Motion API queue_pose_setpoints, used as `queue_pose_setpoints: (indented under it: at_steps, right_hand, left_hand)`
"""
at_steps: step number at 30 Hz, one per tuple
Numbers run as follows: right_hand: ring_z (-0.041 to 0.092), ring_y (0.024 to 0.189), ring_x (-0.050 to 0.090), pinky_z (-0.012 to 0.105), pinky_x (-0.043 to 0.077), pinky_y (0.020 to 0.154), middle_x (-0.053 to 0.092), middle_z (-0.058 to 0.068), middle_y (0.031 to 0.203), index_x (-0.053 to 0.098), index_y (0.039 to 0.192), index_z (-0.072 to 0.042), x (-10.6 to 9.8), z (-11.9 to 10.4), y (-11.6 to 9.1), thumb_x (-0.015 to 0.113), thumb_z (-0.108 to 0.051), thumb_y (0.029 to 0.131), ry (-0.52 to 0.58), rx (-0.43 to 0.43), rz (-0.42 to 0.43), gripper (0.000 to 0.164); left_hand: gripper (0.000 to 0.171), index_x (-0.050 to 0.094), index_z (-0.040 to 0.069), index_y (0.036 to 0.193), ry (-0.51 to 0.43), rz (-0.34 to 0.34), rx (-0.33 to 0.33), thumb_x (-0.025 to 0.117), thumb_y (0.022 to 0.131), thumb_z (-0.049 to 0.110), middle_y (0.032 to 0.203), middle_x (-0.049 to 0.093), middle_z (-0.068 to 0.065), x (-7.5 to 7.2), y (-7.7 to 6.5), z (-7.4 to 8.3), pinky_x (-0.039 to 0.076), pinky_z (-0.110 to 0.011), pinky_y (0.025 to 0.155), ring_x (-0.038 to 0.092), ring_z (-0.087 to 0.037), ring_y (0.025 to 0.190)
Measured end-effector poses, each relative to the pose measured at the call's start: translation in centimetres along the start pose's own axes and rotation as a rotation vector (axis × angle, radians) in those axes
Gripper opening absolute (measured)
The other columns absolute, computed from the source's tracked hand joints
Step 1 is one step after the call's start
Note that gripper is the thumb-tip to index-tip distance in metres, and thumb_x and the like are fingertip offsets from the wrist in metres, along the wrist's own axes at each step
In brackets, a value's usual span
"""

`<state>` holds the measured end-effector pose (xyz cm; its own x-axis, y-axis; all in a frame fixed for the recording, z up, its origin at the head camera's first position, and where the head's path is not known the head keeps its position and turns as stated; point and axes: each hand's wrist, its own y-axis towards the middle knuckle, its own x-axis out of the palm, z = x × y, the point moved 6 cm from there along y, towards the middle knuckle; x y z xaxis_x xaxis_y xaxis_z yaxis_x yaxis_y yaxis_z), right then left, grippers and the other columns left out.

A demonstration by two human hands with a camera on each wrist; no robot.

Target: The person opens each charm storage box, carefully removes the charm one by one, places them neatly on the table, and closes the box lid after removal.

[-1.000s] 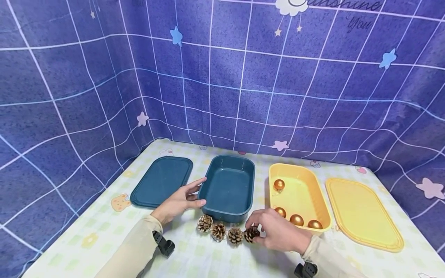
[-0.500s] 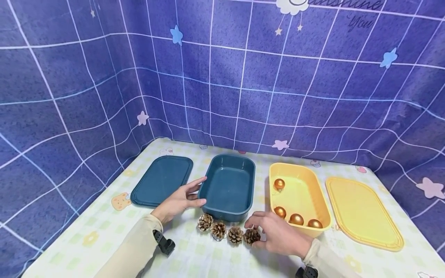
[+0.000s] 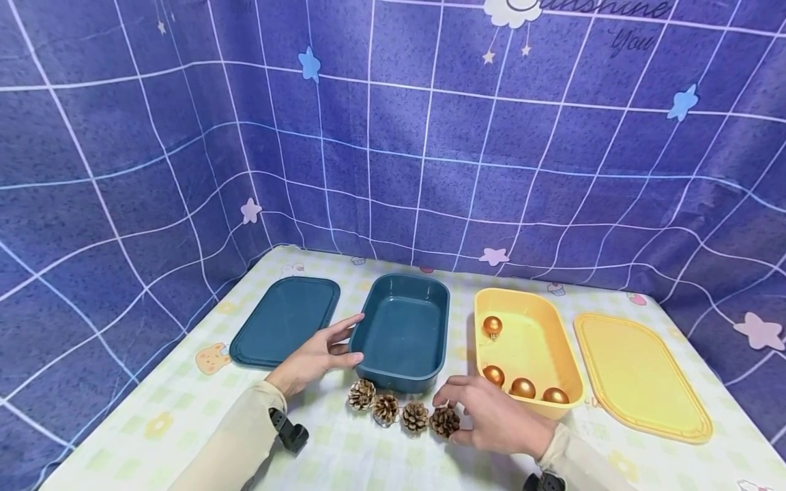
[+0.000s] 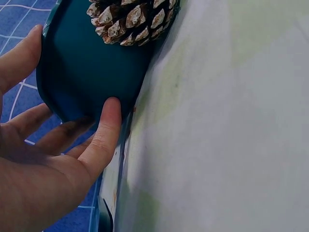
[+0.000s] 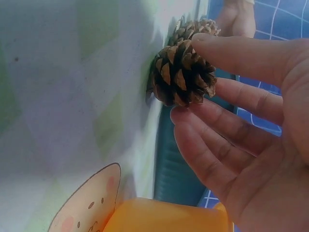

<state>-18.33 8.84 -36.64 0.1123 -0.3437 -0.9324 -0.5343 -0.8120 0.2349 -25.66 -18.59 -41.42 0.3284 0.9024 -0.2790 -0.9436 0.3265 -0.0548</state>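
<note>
Several brown pinecones lie in a row in front of the dark teal container point(image 3: 402, 334). My right hand point(image 3: 497, 416) is at the rightmost pinecone point(image 3: 445, 423), which rests on the table. In the right wrist view, its fingers are spread around that pinecone point(image 5: 181, 75), thumb on one side and fingertips on the other, without a visible squeeze. My left hand point(image 3: 316, 358) touches the container's left side and near corner with extended fingers; the left wrist view shows fingertips against the container wall point(image 4: 87, 72) beside another pinecone point(image 4: 133, 21).
A yellow container point(image 3: 528, 341) at the right holds several shiny copper-coloured baubles point(image 3: 523, 388). Its yellow lid point(image 3: 645, 378) lies farther right. A teal lid point(image 3: 285, 320) lies left of the teal container. A blue gridded curtain point(image 3: 393, 136) hangs behind the checked tablecloth point(image 3: 344, 457).
My right hand's fingers have loosened and spread around the rightmost pinecone, which has shifted slightly towards me. The left hand stays at the teal container.
</note>
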Motion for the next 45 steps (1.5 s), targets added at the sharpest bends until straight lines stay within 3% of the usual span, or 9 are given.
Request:
queue_pose_setpoints:
  at_steps: [13,21,25,29,32,34,36,40,45]
  right_hand:
    - [0.005,0.082,0.065,0.013,0.052,0.066,0.072,-0.003,0.105,0.072,0.108,-0.011,-1.5,-0.3,-0.3,0.084,-0.011,0.072,0.039,0.013,0.027,0.039]
    - [0.005,0.085,0.064,0.018,0.057,0.071,0.072,-0.001,0.102,0.071,0.106,-0.011,-3.1,0.0,-1.0,0.082,-0.007,0.073,0.049,0.024,0.060,0.035]
    - [0.000,0.085,0.062,0.019,0.057,0.071,0.072,-0.005,0.099,0.071,0.105,-0.014,-3.9,0.6,-1.5,0.082,-0.006,0.075,0.092,0.063,0.062,0.033]
    - [-0.001,0.084,0.062,0.018,0.057,0.071,0.071,-0.009,0.097,0.070,0.103,-0.017,-5.1,1.4,-2.0,0.082,-0.007,0.076,0.108,0.077,0.106,0.030]
    - [0.002,0.084,0.064,0.021,0.058,0.071,0.072,-0.008,0.097,0.071,0.101,-0.017,-6.2,2.0,-2.3,0.082,-0.007,0.077,0.122,0.101,0.140,0.028]
    - [0.003,0.084,0.065,0.022,0.058,0.070,0.073,-0.006,0.095,0.071,0.101,-0.016,-7.0,2.6,-2.6,0.082,-0.008,0.077,0.130,0.117,0.156,0.027]
    - [0.003,0.083,0.066,0.022,0.058,0.068,0.073,-0.005,0.093,0.071,0.100,-0.014,-7.7,3.5,-2.9,0.082,-0.008,0.078,0.141,0.153,0.159,0.025]
    - [0.007,0.084,0.068,0.024,0.059,0.068,0.073,-0.003,0.094,0.071,0.098,-0.014,-8.7,6.1,-3.5,0.083,-0.009,0.077,0.129,0.251,0.149,0.024]
    - [0.017,0.085,0.071,0.032,0.060,0.075,0.074,0.001,0.093,0.072,0.096,-0.012,-8.5,9.2,-4.3,0.085,-0.011,0.075,0.089,0.350,0.105,0.025]
  left_hand:
    - [0.082,0.029,0.029,0.159,-0.010,-0.009,-0.002,0.075,0.091,0.028,0.167,0.020,-0.019,0.0,0.0,0.2,0.040,-0.054,0.117,0.033,-0.048,0.148]
    - [0.085,0.026,0.020,0.160,0.002,-0.016,0.038,0.075,0.090,0.025,0.168,0.020,-0.016,0.1,0.3,0.9,0.031,-0.054,0.122,0.024,-0.044,0.152]
    - [0.087,0.024,0.013,0.160,0.031,0.041,0.057,0.075,0.091,0.028,0.169,0.014,-0.016,-0.1,0.3,2.0,0.025,-0.051,0.125,0.016,-0.040,0.155]
    - [0.077,0.034,0.015,0.157,0.144,0.191,0.118,0.074,0.092,0.030,0.167,0.025,-0.016,0.2,0.3,4.6,0.033,-0.046,0.123,0.026,-0.037,0.154]
    - [0.066,0.045,0.013,0.151,0.201,0.282,0.222,0.074,0.092,0.022,0.157,0.044,-0.016,1.6,0.3,7.1,0.044,-0.046,0.115,0.045,-0.037,0.144]
    - [0.062,0.049,0.009,0.147,0.171,0.272,0.289,0.074,0.090,0.014,0.150,0.053,-0.017,3.4,0.6,8.4,0.048,-0.045,0.111,0.054,-0.037,0.137]
    - [0.062,0.051,0.008,0.145,0.117,0.218,0.327,0.074,0.089,0.009,0.146,0.057,-0.016,5.6,1.2,9.3,0.051,-0.040,0.108,0.059,-0.035,0.131]
    - [0.062,0.049,0.004,0.146,0.003,0.049,0.320,0.073,0.089,0.006,0.144,0.058,-0.019,10.5,2.7,10.1,0.053,-0.029,0.104,0.060,-0.035,0.130]
    - [0.061,0.049,-0.002,0.145,0.030,-0.084,0.260,0.073,0.089,0.005,0.147,0.054,-0.023,15.0,4.4,10.6,0.053,-0.031,0.105,0.055,-0.040,0.134]
